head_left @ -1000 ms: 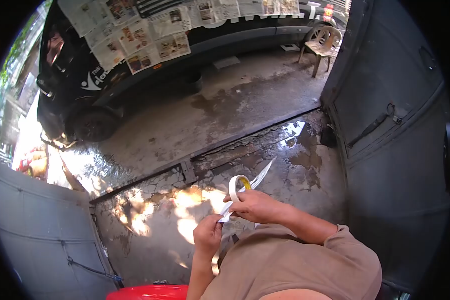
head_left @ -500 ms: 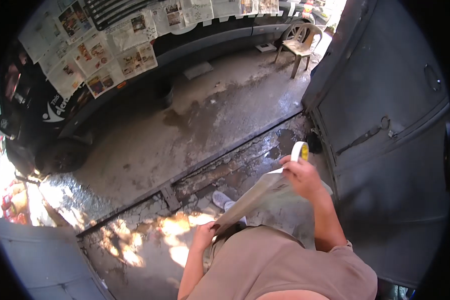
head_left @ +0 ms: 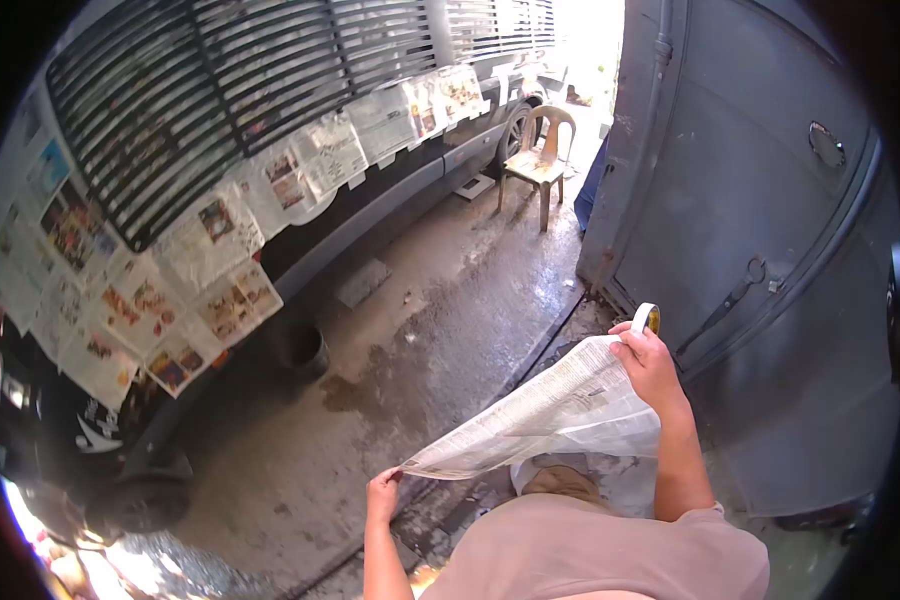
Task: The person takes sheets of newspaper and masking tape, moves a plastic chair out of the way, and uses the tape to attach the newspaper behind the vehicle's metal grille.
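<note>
From my remote post I view the left hand (head_left: 382,495) and right hand (head_left: 648,365) with a newspaper (head_left: 540,410) stretched between them. The left fingers pinch its left corner; the right fingers grip its upper right corner, with a tape roll (head_left: 642,318) upright against them. The upper edge rises fairly straight from the left fingers to the right; beneath it, the newspaper sags towards the shirt (head_left: 600,545). Ahead of the fingers I have open floor (head_left: 450,330), wet in places, as far as the vehicle (head_left: 360,228). To the right of the right fingers, the door (head_left: 760,170) bounds my room. Ahead and left of the left fingers stands a bucket (head_left: 312,355); farther ahead lies a slab (head_left: 363,283). Beyond these, pages (head_left: 140,305) cover the vehicle's side along dark slats (head_left: 270,95). Well ahead of the right fingers, a chair (head_left: 537,165) stands between the vehicle and the door.
</note>
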### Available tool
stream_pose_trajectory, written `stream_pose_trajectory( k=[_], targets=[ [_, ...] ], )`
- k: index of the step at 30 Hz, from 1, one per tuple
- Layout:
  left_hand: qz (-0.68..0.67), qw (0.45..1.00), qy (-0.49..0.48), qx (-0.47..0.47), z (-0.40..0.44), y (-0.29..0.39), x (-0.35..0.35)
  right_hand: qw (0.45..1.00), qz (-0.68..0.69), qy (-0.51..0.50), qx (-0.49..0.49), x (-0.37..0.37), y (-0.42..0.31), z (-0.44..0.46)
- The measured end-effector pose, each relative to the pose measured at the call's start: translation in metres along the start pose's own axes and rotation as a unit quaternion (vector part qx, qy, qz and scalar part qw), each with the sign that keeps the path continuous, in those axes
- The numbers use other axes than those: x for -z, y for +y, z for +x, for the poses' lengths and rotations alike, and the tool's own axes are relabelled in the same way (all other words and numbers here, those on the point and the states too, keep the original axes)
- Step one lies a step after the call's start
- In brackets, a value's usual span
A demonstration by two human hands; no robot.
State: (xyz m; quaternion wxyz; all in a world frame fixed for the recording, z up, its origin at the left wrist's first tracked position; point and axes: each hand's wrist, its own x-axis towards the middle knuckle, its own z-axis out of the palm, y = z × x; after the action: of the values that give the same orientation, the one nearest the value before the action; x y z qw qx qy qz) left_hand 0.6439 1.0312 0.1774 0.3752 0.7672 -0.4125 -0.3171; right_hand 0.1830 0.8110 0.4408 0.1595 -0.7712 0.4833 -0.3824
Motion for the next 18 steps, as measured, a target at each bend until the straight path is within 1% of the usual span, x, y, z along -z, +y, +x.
stream_pose_trajectory(
  k=[1, 3, 5, 6, 8, 9, 10, 11, 13, 14, 15, 17, 18],
  targets=[
    [-0.016, 1.000, 0.020, -0.005, 0.029, 0.006, 0.008, 1.000, -0.007, 0.001, -0.009, -0.011, 0.005, 0.014],
    [-0.121, 0.991, 0.049, -0.019, 0.082, 0.011, 0.022, 1.000, 0.008, 0.003, -0.029, -0.031, 0.017, 0.043],
    [-0.215, 0.971, 0.099, -0.029, 0.144, 0.012, 0.031, 0.998, 0.030, 0.012, -0.056, -0.056, 0.034, 0.080],
    [-0.257, 0.959, 0.115, -0.013, 0.170, 0.025, 0.036, 0.996, 0.044, 0.022, -0.075, -0.071, 0.045, 0.100],
    [-0.273, 0.949, 0.156, -0.028, 0.221, 0.041, 0.049, 0.992, 0.071, 0.032, -0.103, -0.108, 0.075, 0.142],
    [-0.281, 0.942, 0.179, -0.041, 0.252, 0.057, 0.056, 0.990, 0.085, 0.038, -0.109, -0.131, 0.095, 0.167],
    [-0.308, 0.924, 0.218, -0.063, 0.272, 0.090, 0.057, 0.988, 0.098, 0.045, -0.113, -0.146, 0.103, 0.199],
    [-0.326, 0.915, 0.224, -0.085, 0.296, 0.115, 0.063, 0.983, 0.095, 0.023, -0.157, -0.161, 0.110, 0.228],
    [-0.368, 0.888, 0.253, -0.111, 0.327, 0.159, 0.066, 0.972, 0.142, -0.017, -0.185, -0.191, 0.130, 0.291],
    [-0.358, 0.882, 0.288, -0.105, 0.343, 0.180, 0.064, 0.969, 0.119, -0.043, -0.212, -0.206, 0.141, 0.323],
    [-0.278, 0.914, 0.280, -0.089, 0.353, 0.201, 0.065, 0.980, 0.058, -0.001, -0.192, -0.223, 0.150, 0.352],
    [-0.112, 0.956, 0.272, -0.014, 0.352, 0.232, 0.071, 0.988, -0.047, 0.062, -0.133, -0.266, 0.157, 0.404],
    [-0.135, 0.955, 0.263, -0.018, 0.356, 0.233, 0.064, 0.991, -0.042, 0.044, -0.118, -0.282, 0.149, 0.431]
  ],
)
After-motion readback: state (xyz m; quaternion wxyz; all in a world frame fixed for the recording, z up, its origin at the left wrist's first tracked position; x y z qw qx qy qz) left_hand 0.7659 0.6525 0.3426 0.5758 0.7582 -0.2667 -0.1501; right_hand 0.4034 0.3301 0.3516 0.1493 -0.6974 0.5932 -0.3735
